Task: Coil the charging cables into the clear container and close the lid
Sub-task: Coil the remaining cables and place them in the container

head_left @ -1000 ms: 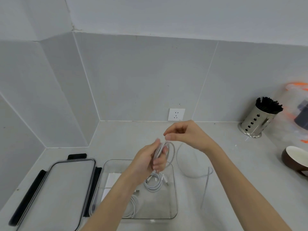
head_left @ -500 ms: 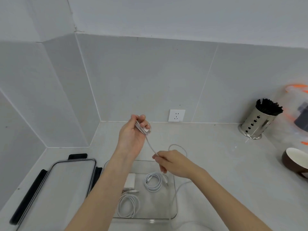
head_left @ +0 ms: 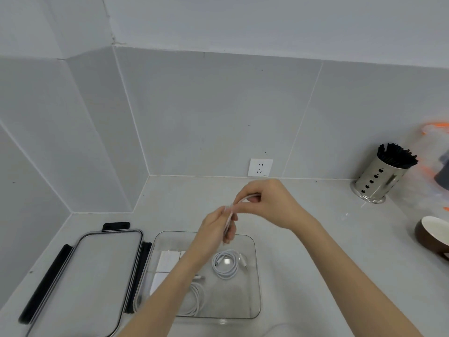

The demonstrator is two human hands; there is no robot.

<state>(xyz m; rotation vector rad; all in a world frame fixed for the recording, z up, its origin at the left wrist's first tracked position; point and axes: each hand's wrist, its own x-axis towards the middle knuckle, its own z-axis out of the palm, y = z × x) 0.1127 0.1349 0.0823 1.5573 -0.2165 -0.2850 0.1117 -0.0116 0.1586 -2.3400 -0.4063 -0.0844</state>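
In the clear container (head_left: pixel 252 295), two coiled cables (head_left: pixel 224 265), white adapters (head_left: pixel 167 260), both hands' grip pinching a cable (head_left: pixel 229 216) above

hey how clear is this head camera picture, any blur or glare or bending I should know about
Head view: even, soft light with faint shadows; no strong glare, only pale reflections on the clear container rim. Both hands, left hand and right hand, and the cable between them are motion-blurred, so the grip is hard to read. Wide-angle bending curves the wall tile lines; the right edge smears near the cup.
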